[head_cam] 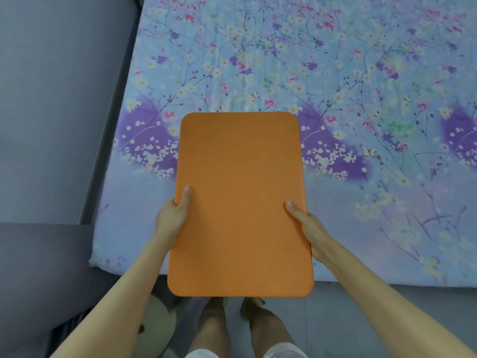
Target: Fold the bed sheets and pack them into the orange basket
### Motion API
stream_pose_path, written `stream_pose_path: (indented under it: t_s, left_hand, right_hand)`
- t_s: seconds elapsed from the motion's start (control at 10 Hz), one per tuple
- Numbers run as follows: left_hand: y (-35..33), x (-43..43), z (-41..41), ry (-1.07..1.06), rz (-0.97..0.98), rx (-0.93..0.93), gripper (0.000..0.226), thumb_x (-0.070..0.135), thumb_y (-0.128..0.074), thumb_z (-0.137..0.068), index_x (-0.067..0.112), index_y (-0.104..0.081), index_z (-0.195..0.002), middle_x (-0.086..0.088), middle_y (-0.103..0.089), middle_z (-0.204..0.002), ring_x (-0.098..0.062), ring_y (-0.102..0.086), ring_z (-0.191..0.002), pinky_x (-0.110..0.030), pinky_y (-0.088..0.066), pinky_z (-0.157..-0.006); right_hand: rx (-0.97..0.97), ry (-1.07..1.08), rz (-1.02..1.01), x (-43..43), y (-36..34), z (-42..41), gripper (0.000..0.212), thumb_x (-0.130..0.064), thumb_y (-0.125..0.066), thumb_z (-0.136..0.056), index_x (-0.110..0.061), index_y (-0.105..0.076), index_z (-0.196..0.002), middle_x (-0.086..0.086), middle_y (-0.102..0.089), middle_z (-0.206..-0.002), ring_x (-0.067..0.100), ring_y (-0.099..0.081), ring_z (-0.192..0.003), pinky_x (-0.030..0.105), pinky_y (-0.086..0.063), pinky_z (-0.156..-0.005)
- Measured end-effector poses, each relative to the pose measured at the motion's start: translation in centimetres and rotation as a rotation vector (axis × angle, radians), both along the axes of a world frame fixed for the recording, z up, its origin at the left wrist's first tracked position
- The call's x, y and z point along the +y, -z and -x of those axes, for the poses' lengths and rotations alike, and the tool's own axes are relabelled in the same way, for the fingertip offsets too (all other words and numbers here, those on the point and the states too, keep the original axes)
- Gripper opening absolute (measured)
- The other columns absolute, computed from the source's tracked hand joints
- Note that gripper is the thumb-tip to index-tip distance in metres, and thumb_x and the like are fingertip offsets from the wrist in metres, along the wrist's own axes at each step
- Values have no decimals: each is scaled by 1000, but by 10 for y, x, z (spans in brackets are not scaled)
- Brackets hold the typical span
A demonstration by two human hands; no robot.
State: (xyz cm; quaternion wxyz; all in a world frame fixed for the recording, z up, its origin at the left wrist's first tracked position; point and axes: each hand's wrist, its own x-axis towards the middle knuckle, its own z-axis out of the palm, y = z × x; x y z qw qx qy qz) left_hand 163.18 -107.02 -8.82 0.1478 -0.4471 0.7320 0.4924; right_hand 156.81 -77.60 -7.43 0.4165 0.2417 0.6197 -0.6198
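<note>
Left grip (171, 218) and right grip (307, 228) clasp orange basket (240, 197) above floral sheet (284, 60).

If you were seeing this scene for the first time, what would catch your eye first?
The flat orange panel fills the centre, gripped at its side edges by the left hand and the right hand. Beyond it a blue and purple floral sheet lies spread flat, not yet folded. Whether the panel is the basket's base cannot be told.
</note>
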Motion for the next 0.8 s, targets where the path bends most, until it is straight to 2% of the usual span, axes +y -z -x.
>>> stream_pose_path:
  t_s: [0.1,0.2,0.3,0.4,0.5,0.6,0.7,0.8]
  left_hand:
    - [-2,-32,4,-13,53,-4,70,77,-34,-82,13,-62,-87,-10,-68,-94,-30,-63,-90,-46,-50,-90]
    - [-4,-75,9,-22,93,-13,66,74,-35,-84,13,-60,-93,-12,-66,-100,-32,-61,-97,-45,-47,-95]
    - [-10,-127,12,-53,109,-24,70,72,-38,-85,9,-60,-104,-11,-62,-104,-31,-59,-98,-43,-47,-95]
    - [-18,-180,14,-90,120,-41,72,73,-39,-84,6,-58,-104,-11,-60,-105,-31,-57,-94,-41,-48,-87]
    - [-21,-208,18,-111,141,-71,79,73,-39,-83,3,-58,-113,-13,-58,-108,-35,-57,-100,-42,-47,-87]
    - [-18,-217,17,-88,155,-69,77,73,-37,-84,3,-57,-108,-13,-58,-103,-32,-55,-91,-41,-46,-81]
    - [-20,-214,18,-86,161,-111,86,76,-34,-83,1,-53,-121,-14,-58,-109,-33,-55,-97,-41,-44,-81]
    - [-28,-209,15,-75,231,-126,86,70,-34,-87,2,-34,-139,-20,-49,-132,-39,-49,-117,-46,-42,-91]
  right_hand:
    - [12,-30,-4,-32,-2,4,59,-53,-63,-80,-15,-58,-125,0,-73,-105,17,-71,-93,33,-56,-76]
    - [19,-65,-1,-74,-1,8,64,-57,-65,-75,-15,-59,-124,-1,-73,-103,15,-71,-91,30,-56,-74]
    - [36,-111,26,-126,5,10,56,-55,-62,-82,-18,-59,-124,-3,-72,-104,13,-70,-91,30,-57,-75]
    - [51,-187,35,-181,6,13,59,-59,-61,-82,-21,-56,-126,-3,-70,-109,14,-69,-94,33,-57,-78]
    - [64,-192,42,-214,6,21,61,-59,-61,-81,-20,-55,-128,-2,-69,-109,15,-69,-92,34,-58,-75]
    - [61,-223,10,-225,8,25,67,-65,-62,-77,-22,-56,-128,-3,-70,-109,16,-69,-93,37,-57,-81]
    - [25,-284,-82,-223,2,26,76,-75,-56,-73,-25,-52,-130,-3,-66,-116,21,-65,-102,46,-50,-93]
    - [133,-364,-222,-220,-12,24,78,-74,-49,-79,-27,-40,-140,-3,-51,-136,24,-51,-120,40,-38,-95]
